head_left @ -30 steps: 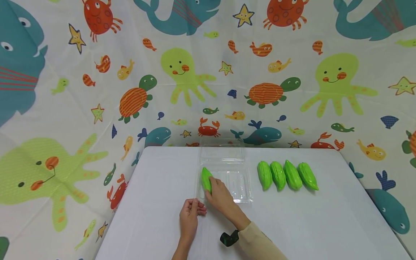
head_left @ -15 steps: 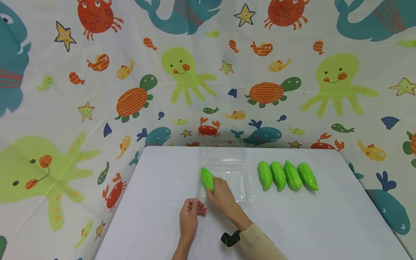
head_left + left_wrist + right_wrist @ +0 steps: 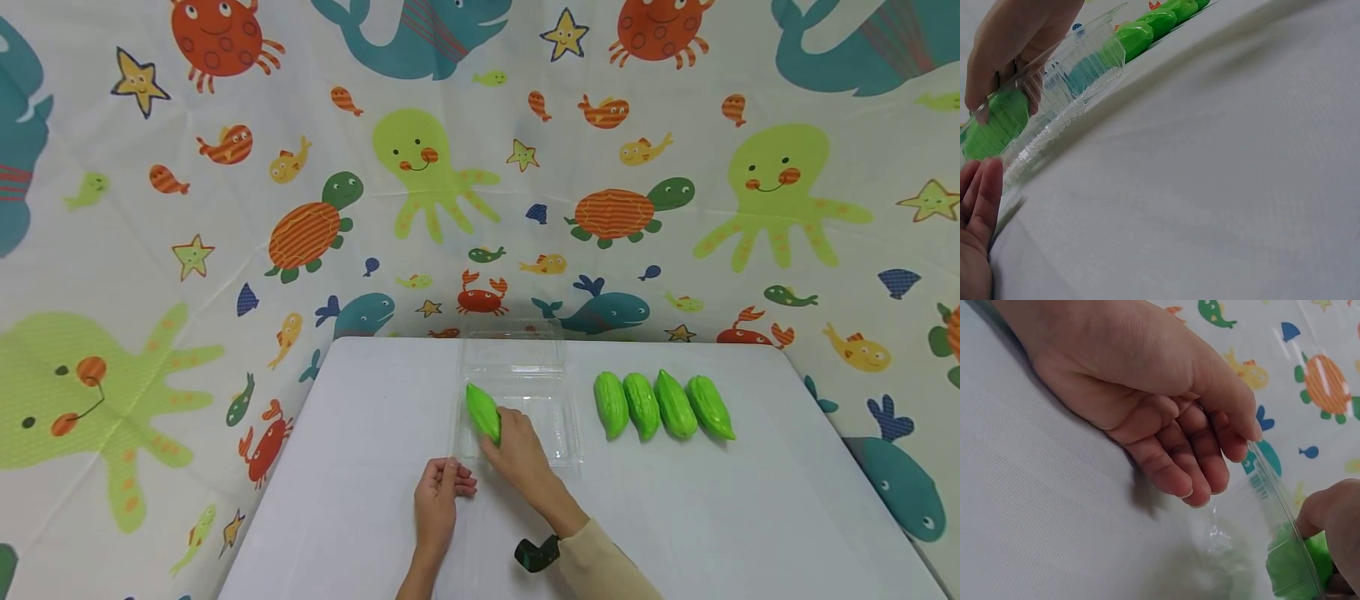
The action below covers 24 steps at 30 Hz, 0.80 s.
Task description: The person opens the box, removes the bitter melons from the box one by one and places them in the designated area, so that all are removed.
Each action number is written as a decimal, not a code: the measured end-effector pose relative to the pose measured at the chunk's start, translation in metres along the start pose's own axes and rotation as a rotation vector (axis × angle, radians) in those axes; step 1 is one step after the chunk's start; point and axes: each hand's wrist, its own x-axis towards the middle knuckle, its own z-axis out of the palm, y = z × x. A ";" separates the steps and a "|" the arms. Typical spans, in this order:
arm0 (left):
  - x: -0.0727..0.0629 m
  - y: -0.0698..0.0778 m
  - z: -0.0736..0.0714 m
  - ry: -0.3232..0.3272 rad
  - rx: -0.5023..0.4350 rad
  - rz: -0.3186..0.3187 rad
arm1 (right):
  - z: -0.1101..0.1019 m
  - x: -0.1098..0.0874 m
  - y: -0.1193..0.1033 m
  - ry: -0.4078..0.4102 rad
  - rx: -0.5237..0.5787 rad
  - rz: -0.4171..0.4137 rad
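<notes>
My right hand [image 3: 521,454] grips a bright green, ridged bitter melon [image 3: 481,410] over the left part of a clear plastic clamshell box [image 3: 551,421]. The melon's pointed far end shows past the fingers; its near end is covered by them. In the left wrist view the melon [image 3: 1000,125] is seen through the box's clear wall [image 3: 1079,78], low inside it. At the box's near left corner, my left hand [image 3: 437,504] pinches the rim between thumb and forefinger, as the right wrist view shows, while that hand's [image 3: 1154,406] other fingers curl loosely.
Several more green bitter melons [image 3: 643,406] lie in a row to the right of the box. The box's lid [image 3: 512,350] is flipped back toward the far edge of the white table [image 3: 360,467]. Behind stands a curtain [image 3: 517,208] printed with sea animals.
My right hand has shifted slightly to the right with the bitter melon, whose near end has swung right. The left hand has stayed at the box's corner.
</notes>
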 end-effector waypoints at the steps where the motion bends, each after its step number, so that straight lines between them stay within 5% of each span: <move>1: 0.000 0.000 0.000 0.001 -0.002 -0.003 | -0.001 0.000 0.000 0.005 0.003 -0.001; 24: 0.000 0.000 -0.001 -0.003 -0.032 0.021 | -0.016 -0.002 0.009 0.074 0.041 -0.014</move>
